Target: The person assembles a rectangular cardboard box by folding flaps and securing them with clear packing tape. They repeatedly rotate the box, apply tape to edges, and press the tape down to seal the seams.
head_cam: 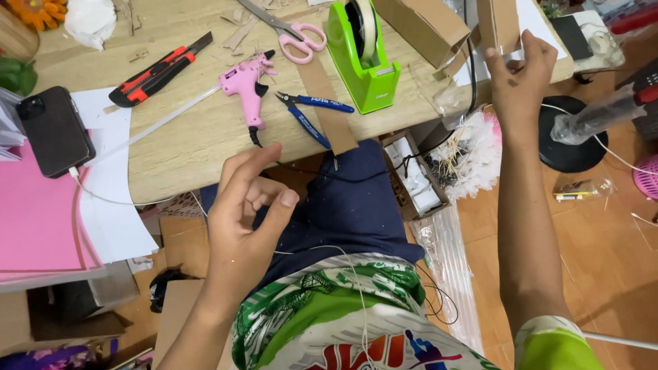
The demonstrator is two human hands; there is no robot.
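**Craft desk, mid-cardboard session**

Closest to the lens is the person's green and white printed shirt (pixel 329 315), then dark blue shorts (pixel 356 205) over the lap. The left hand (pixel 247 212) hovers above the lap just in front of the wooden desk (pixel 199 144), holding nothing, thumb and forefinger curled loosely toward each other. The right hand (pixel 521 75) is stretched out to the far right, fingers pinching a strip of brown cardboard (pixel 497 24) that stands upright at the desk's far right corner, next to a cardboard box (pixel 425 27).

On the desk: a pink glue gun (pixel 247 85) with a clear glue stick poking out its back, blue pliers (pixel 312 113) just right of it, a long cardboard strip (pixel 329 103) hanging over the near edge, a green tape dispenser (pixel 363 51), pink-handled scissors (pixel 291 31) farther back, and a red-black utility knife (pixel 157 72) to the left. A black phone (pixel 55 130) sits on white paper at the left, beside pink sheets (pixel 34 212).
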